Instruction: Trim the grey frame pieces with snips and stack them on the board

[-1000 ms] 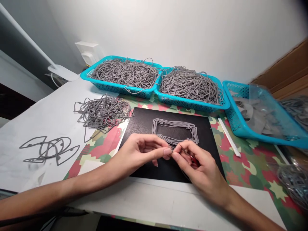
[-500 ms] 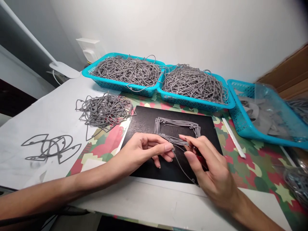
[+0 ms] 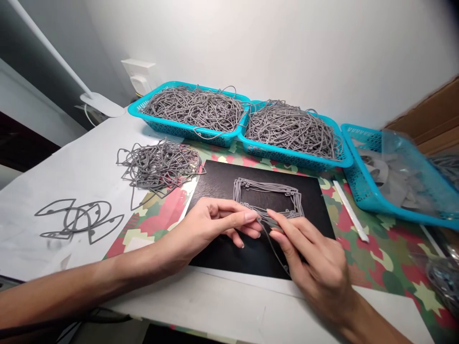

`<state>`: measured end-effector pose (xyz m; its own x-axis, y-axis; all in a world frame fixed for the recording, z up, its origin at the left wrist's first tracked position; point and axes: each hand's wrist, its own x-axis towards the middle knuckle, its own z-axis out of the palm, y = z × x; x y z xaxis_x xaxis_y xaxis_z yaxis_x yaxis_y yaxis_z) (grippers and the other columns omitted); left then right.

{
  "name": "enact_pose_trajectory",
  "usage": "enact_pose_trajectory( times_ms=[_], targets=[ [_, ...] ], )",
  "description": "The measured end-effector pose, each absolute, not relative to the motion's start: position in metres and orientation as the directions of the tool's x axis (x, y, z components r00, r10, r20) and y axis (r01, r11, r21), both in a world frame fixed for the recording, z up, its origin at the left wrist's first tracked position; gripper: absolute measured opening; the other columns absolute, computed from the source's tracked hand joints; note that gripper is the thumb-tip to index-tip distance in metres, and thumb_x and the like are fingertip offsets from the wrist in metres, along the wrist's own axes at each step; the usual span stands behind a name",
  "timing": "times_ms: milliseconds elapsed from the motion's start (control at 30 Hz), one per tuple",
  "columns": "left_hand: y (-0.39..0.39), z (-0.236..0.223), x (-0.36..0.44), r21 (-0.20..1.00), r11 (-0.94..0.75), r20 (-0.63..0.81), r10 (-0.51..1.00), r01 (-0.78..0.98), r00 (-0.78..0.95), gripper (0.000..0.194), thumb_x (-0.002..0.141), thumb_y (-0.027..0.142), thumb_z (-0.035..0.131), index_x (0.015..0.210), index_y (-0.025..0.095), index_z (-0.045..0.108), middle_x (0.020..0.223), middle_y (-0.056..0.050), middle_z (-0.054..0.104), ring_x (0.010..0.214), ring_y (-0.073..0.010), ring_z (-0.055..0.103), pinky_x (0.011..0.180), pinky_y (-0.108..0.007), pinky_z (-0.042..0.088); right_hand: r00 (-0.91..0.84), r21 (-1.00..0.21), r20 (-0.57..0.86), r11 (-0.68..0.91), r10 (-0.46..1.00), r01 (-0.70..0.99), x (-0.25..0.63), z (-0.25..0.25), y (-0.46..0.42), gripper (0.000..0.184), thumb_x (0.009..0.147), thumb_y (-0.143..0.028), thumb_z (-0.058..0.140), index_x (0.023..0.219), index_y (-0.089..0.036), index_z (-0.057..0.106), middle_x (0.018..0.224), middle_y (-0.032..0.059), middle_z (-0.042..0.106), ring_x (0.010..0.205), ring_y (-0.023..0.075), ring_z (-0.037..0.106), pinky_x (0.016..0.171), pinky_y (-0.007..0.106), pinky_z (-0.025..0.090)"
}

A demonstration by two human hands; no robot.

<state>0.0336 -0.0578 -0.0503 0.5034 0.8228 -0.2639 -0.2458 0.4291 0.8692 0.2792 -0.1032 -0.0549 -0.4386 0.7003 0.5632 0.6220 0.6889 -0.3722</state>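
A stack of grey rubber frames [image 3: 267,195] lies as a rectangle on a black mat [image 3: 218,179]. My left hand [image 3: 215,224] pinches a thin grey strand [image 3: 270,246] at the stack's near edge, between thumb and forefinger. My right hand [image 3: 310,260] lies beside it on the mat, forefinger and thumb stretched toward the same strand. The strand runs down from my left fingertips and under my right hand. Whether my right hand grips anything is hidden by its own fingers.
Two turquoise baskets [image 3: 186,128] [image 3: 297,157] of grey strands stand at the back. A third basket [image 3: 362,191] with plastic bags is on the right. A loose strand pile [image 3: 159,165] and a few flat grey shapes [image 3: 77,220] lie left. A white stick [image 3: 349,216] lies right of the mat.
My hands were pinched together at the stack's near edge. Then my right hand drew a loose strand down toward me and now rests lower on the mat. The camera shifted slightly.
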Motion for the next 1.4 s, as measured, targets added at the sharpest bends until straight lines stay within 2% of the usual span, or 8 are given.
enact_pose_trajectory(
  times_ms=[300, 467, 800, 1400],
  targets=[
    [-0.0569, -0.0506, 0.0352, 0.869, 0.437, -0.27, 0.813, -0.233, 0.516, 0.021, 0.098, 0.04, 0.092, 0.1, 0.019, 0.092, 0.098, -0.009, 0.091, 0.091, -0.0175, 0.086, 0.065, -0.016, 0.062, -0.467, -0.318, 0.539, 0.683, 0.701, 0.658, 0.2797, -0.0558, -0.1024, 0.037, 0.115, -0.006, 0.062, 0.152, -0.01, 0.066, 0.109, 0.0123, 0.082, 0.082, 0.0171, 0.078, 0.074, 0.03, 0.054],
    [-0.0569, -0.0476, 0.0351, 0.861, 0.454, -0.289, 0.807, -0.229, 0.515, 0.022, 0.098, 0.041, 0.093, 0.099, 0.019, 0.092, 0.097, -0.008, 0.091, 0.09, -0.0177, 0.085, 0.066, -0.017, 0.061, -0.464, -0.304, 0.573, 0.701, 0.676, 0.645, 0.2792, -0.0572, -0.101, 0.035, 0.114, -0.005, 0.063, 0.149, -0.009, 0.069, 0.102, 0.009, 0.08, 0.079, 0.0153, 0.074, 0.073, 0.028, 0.053],
    [-0.0587, -0.0485, 0.0354, 0.853, 0.467, -0.295, 0.798, -0.231, 0.526, 0.021, 0.098, 0.04, 0.092, 0.101, 0.019, 0.093, 0.099, -0.009, 0.091, 0.091, -0.0183, 0.085, 0.067, -0.017, 0.062, -0.475, -0.279, 0.583, 0.711, 0.66, 0.645, 0.2785, -0.0571, -0.1002, 0.032, 0.114, -0.004, 0.064, 0.144, -0.002, 0.072, 0.1, 0.0104, 0.08, 0.08, 0.0159, 0.075, 0.075, 0.029, 0.053],
    [-0.0557, -0.051, 0.0331, 0.911, 0.375, -0.216, 0.789, -0.173, 0.575, 0.024, 0.106, 0.039, 0.083, 0.097, 0.018, 0.091, 0.091, -0.004, 0.088, 0.076, -0.0093, 0.071, 0.068, -0.016, 0.053, -0.508, -0.232, 0.583, 0.73, 0.633, 0.643, 0.2803, -0.054, -0.0994, 0.03, 0.116, -0.006, 0.062, 0.144, -0.003, 0.071, 0.104, 0.0132, 0.084, 0.082, 0.0181, 0.08, 0.076, 0.031, 0.053]
  ],
)
